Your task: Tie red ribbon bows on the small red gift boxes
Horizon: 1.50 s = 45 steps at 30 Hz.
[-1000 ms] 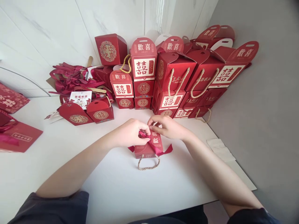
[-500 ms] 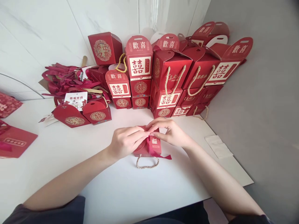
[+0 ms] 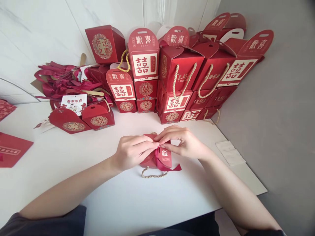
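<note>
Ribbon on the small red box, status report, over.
Both hands, left and right, pinching the ribbon. Small red box lying flat on table. Nothing in the way.

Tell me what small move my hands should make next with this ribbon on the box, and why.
Probably pull the two ends apart to snug the knot. Both hands, left and right, pinch the ribbon right over the box, fingertips meeting at its middle, while a loose tail lies on the table. The knot itself is hidden, so this is a guess.

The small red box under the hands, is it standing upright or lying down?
Lying down. The small red box rests flat on the white table, its rope handle pointing toward the person.
</note>
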Motion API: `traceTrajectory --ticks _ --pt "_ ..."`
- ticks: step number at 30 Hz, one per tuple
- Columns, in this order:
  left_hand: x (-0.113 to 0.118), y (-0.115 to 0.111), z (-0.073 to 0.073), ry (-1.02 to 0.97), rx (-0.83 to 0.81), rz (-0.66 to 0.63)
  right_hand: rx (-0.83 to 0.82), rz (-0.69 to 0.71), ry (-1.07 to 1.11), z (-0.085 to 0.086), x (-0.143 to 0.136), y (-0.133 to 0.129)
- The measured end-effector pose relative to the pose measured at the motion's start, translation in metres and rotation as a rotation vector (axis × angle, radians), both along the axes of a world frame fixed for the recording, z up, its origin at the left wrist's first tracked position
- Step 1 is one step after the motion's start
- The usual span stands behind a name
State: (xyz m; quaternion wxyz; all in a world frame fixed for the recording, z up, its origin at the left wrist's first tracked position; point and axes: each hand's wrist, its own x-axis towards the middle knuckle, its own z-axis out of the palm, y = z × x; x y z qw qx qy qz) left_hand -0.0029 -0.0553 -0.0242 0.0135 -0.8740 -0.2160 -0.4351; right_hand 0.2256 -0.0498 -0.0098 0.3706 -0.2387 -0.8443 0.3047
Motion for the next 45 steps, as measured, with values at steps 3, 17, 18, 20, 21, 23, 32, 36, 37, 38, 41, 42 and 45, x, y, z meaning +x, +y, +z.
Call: traceTrajectory --ticks 3,17,18,20,21,23,32,36,37,38,41,42,45 --pt "0.004 -0.002 0.001 -0.01 -0.081 -0.017 -0.016 0.047 -0.005 0.0 0.004 0.002" --pt "0.002 -0.004 0.008 0.108 0.266 0.059 0.216 -0.146 -0.041 0.002 0.004 -0.003" --pt "0.002 -0.004 0.009 0.121 0.299 0.065 0.169 -0.112 -0.053 0.003 0.004 -0.002" --pt "0.001 -0.004 0.01 0.143 0.35 0.075 0.1 -0.041 -0.069 0.003 0.003 -0.001" --pt "0.001 -0.005 0.011 0.155 0.366 0.076 0.083 -0.016 -0.065 0.001 0.002 0.0" --pt "0.0 -0.005 0.011 0.174 0.381 0.077 0.082 -0.017 -0.032 -0.002 -0.002 0.0" --pt "0.001 -0.005 0.011 0.176 0.35 0.081 -0.057 -0.053 -0.004 -0.003 -0.009 -0.008" --pt "0.001 -0.006 0.01 0.176 0.357 0.059 0.062 -0.158 -0.009 -0.008 -0.014 -0.006" --pt "0.0 -0.006 0.01 0.18 0.358 0.05 0.139 -0.219 -0.031 -0.011 -0.015 -0.004" --pt "0.0 -0.006 0.01 0.184 0.358 0.042 0.227 -0.294 -0.062 -0.012 -0.014 -0.002" --pt "0.0 -0.006 0.012 0.188 0.359 0.035 0.435 -0.547 -0.158 -0.011 -0.002 0.006" --pt "0.0 -0.005 0.013 0.186 0.364 0.036 0.454 -0.615 -0.177 -0.009 0.006 0.008" --pt "0.001 -0.005 0.014 0.179 0.381 0.041 0.365 -0.714 -0.23 0.004 0.037 0.01"
